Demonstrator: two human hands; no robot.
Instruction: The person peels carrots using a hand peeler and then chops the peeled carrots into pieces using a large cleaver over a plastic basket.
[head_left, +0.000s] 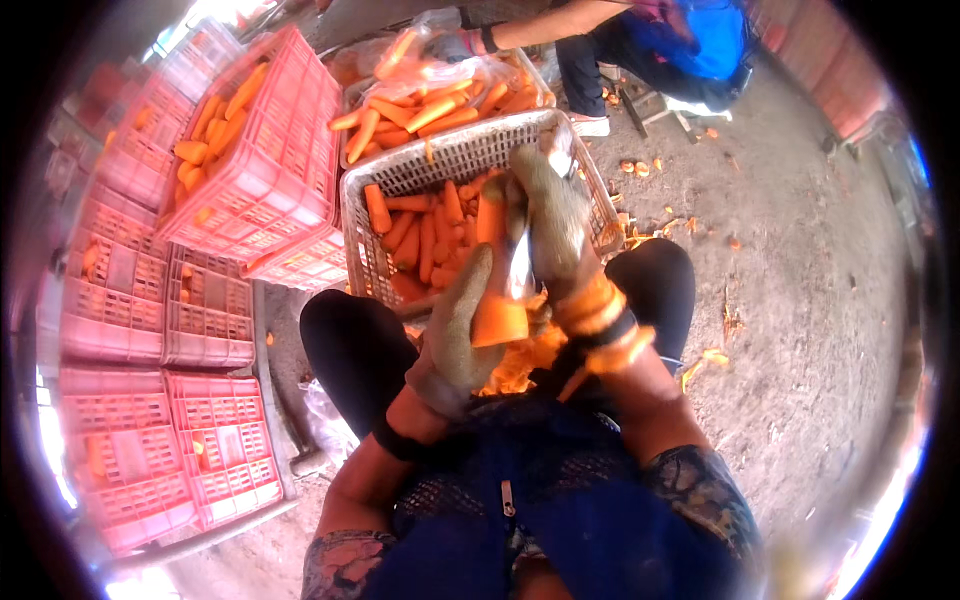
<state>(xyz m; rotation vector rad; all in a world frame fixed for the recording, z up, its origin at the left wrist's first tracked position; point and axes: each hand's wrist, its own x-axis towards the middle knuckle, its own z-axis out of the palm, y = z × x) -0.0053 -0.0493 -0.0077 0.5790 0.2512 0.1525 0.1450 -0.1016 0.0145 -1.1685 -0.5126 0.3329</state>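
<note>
Between my two gloved hands, over the near end of a plastic basket (382, 171), is a large carrot (499, 321). My left hand (461, 330) is closed around its lower part. In my right hand (551, 217) is a shiny metal tool (520, 264), held against the carrot's side; its exact kind is blurred. Orange peel clings to my right wrist. The basket holds many carrots (427, 244). A heap of peelings (525, 360) lies between my knees, below my hands.
Pink plastic crates (292, 135), some with carrots, are stacked at the left. Beyond my basket stands another container heaped with carrots (435, 112) and clear plastic. A seated co-worker's gloved hand (454, 46) reaches over it. Peel scraps (641, 168) lie on the floor at the right.
</note>
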